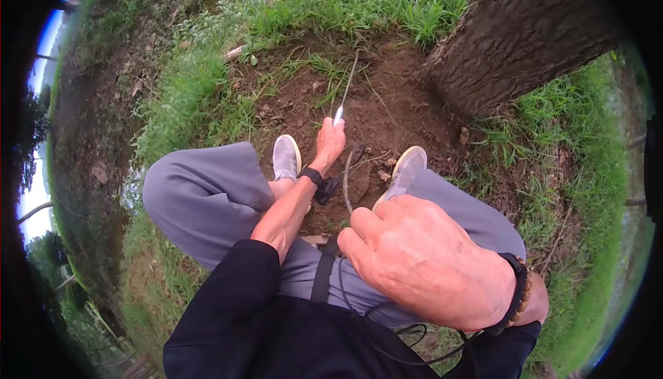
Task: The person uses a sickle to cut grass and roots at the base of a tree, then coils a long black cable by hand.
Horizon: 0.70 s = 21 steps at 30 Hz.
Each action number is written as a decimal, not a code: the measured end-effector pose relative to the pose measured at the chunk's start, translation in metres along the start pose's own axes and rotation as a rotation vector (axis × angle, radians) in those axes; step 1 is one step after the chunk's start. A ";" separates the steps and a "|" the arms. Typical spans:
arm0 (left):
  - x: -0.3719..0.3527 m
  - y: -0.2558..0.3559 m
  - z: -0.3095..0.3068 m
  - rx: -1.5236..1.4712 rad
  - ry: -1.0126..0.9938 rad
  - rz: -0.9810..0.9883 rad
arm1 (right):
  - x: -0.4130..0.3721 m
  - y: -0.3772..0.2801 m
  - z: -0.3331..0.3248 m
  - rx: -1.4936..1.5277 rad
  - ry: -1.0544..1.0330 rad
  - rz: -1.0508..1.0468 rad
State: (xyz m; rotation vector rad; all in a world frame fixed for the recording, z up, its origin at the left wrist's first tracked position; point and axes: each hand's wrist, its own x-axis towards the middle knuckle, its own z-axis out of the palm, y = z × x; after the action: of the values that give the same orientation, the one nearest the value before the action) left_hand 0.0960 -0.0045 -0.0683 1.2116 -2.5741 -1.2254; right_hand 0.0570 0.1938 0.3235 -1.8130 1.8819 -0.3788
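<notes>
My left hand (330, 143) reaches forward between the shoes, fingers closed round the near end of a shiny white piece (338, 114). A thin pale rod or stem (351, 75) runs from that piece to the dug brown soil (407, 82). Large and close to the camera, my right hand (431, 258) is curled with its back up, over the right thigh. A dark curved root or cord (347, 179) meets its fingers; what they grip is hidden.
A thick tree trunk (525, 30) leans at the upper right. Green grass (186, 110) borders the soil. Two grey shoes (285, 158) stand on the ground below bent knees. A black cable (414, 363) loops across the lap.
</notes>
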 end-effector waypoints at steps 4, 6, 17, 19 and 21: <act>-0.004 0.033 0.005 -0.097 0.048 0.098 | 0.001 -0.001 0.000 0.011 0.035 0.022; 0.010 0.061 0.011 -0.182 0.015 0.084 | 0.002 -0.002 0.000 0.013 0.047 0.029; 0.101 0.081 0.050 -0.006 -0.222 0.125 | 0.005 0.003 -0.001 0.024 0.048 0.043; 0.081 0.061 0.044 0.042 -0.201 0.086 | 0.004 0.002 0.000 0.015 0.050 0.050; 0.065 0.040 0.039 -0.021 -0.200 0.070 | 0.002 0.000 0.002 0.022 0.045 0.055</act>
State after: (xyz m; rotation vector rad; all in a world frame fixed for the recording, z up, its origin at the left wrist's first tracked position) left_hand 0.0121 -0.0074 -0.0861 1.0349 -2.7073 -1.4225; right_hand 0.0583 0.1922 0.3217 -1.7483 1.9458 -0.4226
